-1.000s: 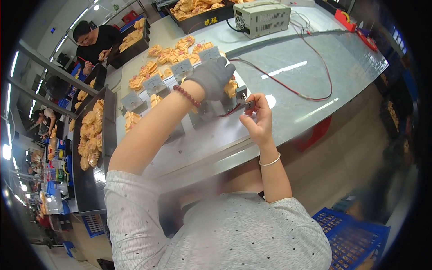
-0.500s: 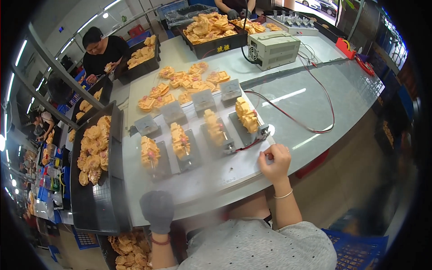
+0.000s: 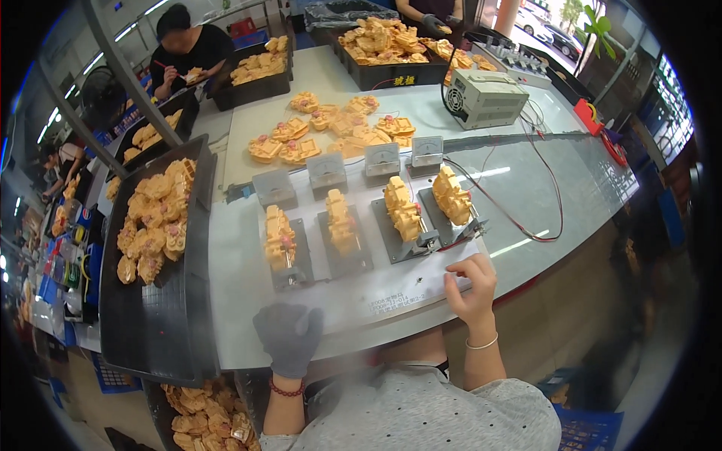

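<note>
My left hand (image 3: 289, 338), in a grey glove, hovers by the table's front edge; its fingers look curled but are blurred, so I cannot tell what is in them. My right hand (image 3: 472, 289), bare, is over the front right of the white test board (image 3: 353, 301). Its thumb and bent fingers are apart, with nothing visible between them. Beyond both hands, several orange plastic assemblies stand upright in dark fixtures, the leftmost one (image 3: 280, 239) nearest my left hand and the rightmost one (image 3: 453, 197) beyond my right. Behind them is a row of clear-fronted meters (image 3: 382, 159).
Loose orange assemblies (image 3: 331, 128) lie behind the meters. A black tray (image 3: 197, 301) of such pieces stands at left, another black tray (image 3: 398, 75) at the back. A beige power supply (image 3: 489, 98) trails red and black wires (image 3: 519, 222). Co-workers sit at the far side.
My view has shifted, so the board and fixtures sit further right. My right hand has loosened from a closed pinch. My left hand has moved slightly right along the front edge.
</note>
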Available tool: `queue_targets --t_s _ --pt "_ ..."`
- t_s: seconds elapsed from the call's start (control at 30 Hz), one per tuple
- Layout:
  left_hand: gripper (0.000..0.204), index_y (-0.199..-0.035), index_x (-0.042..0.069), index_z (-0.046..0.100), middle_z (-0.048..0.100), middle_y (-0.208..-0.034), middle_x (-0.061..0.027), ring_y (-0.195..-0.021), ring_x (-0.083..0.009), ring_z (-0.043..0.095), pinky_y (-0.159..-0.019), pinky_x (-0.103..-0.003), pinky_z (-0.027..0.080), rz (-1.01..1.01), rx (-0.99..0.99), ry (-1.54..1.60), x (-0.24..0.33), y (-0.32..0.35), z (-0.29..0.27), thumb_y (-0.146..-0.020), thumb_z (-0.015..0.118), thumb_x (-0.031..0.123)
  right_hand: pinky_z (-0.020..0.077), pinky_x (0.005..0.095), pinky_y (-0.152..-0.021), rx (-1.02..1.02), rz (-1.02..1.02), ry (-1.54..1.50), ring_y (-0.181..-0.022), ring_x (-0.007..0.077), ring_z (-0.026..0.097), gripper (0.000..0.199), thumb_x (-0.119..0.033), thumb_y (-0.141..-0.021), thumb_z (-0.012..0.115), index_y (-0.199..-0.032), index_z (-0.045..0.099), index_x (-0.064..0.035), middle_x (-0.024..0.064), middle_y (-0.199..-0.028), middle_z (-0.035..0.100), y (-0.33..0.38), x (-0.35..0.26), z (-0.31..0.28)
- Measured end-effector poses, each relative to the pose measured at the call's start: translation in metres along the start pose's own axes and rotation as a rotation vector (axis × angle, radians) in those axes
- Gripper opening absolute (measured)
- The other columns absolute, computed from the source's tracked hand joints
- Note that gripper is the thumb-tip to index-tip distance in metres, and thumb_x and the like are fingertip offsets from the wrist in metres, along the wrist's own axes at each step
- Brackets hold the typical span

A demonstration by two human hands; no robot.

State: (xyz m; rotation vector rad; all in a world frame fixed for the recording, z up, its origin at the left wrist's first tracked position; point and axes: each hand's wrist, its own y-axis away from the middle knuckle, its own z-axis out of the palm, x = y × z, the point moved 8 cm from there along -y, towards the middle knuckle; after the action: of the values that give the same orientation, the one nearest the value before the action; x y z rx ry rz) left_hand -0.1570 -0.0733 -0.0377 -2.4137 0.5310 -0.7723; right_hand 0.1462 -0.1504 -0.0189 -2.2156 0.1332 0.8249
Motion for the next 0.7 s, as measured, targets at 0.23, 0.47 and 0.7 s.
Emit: queue_targets --t_s 0.23,0.47,0.7 --pt "0.012 -0.071 0.012 0.06 0.057 -0.07 -0.0031 -0.067 -0.0234 0.053 -0.065 -0.036 0.04 0.14 -0.046 0.084 0.063 -0.014 0.024 -0.067 0.071 0.014 0.0408 0.0316 -0.053 -0.26 -0.023 0.003 -0.056 0.0212 0.051 0.012 -0.006 -0.066 0.068 -0.066 0.056 -0.0042 0.0067 -0.062 0.051 -0.004 -0.012 0.052" --pt "0.012 -0.07 0.012 0.06 0.057 -0.068 -0.0033 -0.064 -0.0224 0.053 -0.058 -0.035 0.041 0.289 -0.257 0.019 0.081 -0.018 0.044 -0.069 0.072 0.013 0.0351 0.0311 -0.052 -0.214 -0.062 0.016 -0.05 0.0193 0.046 0.017 -0.007 -0.062 0.071 -0.061 0.054 -0.0062 0.0038 -0.056 0.048 0.0 -0.011 0.047" --pt "0.013 -0.068 0.011 0.059 0.056 -0.065 -0.0037 -0.062 -0.0228 0.052 -0.057 -0.035 0.041 0.287 -0.255 0.032 0.081 -0.02 0.046 -0.068 0.072 0.013 0.0327 0.0305 -0.051 -0.299 -0.062 -0.058 -0.047 0.0191 0.044 0.019 -0.013 -0.06 0.071 -0.06 0.054 -0.0049 0.0042 -0.052 0.047 -0.005 -0.009 0.051"
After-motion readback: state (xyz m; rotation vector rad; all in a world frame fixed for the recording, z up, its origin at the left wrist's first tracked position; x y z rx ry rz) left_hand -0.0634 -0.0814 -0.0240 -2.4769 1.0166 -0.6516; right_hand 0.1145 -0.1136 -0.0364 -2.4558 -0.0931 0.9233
